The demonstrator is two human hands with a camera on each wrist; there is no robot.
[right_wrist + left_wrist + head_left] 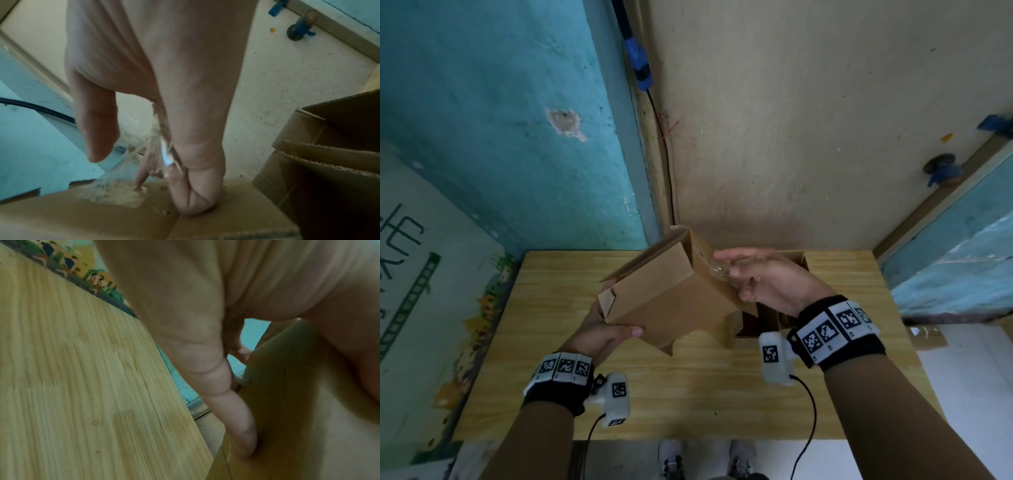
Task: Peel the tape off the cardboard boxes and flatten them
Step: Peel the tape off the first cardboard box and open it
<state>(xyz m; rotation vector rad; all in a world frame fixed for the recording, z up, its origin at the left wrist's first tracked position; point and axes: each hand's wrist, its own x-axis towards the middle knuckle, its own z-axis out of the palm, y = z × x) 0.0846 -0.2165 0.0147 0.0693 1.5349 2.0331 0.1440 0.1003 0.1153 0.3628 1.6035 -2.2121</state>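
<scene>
A brown cardboard box point(664, 294) hangs tilted above the wooden table point(688, 394). My left hand point(613, 329) grips its lower left corner, thumb on the front face and fingers point(242, 426) underneath against the box point(287, 410). My right hand point(750, 277) is at the box's right side and pinches a strip of clear tape point(719, 272). In the right wrist view the crumpled tape point(162, 146) stretches from my curled fingers point(195, 191) down to the box face point(102, 219), where its end still sticks.
A second open cardboard box point(796, 262) stands on the table behind my right hand, its flaps point(329, 154) close by. A loose piece of tape point(924, 334) lies on the floor right of the table. Walls close the far side and left.
</scene>
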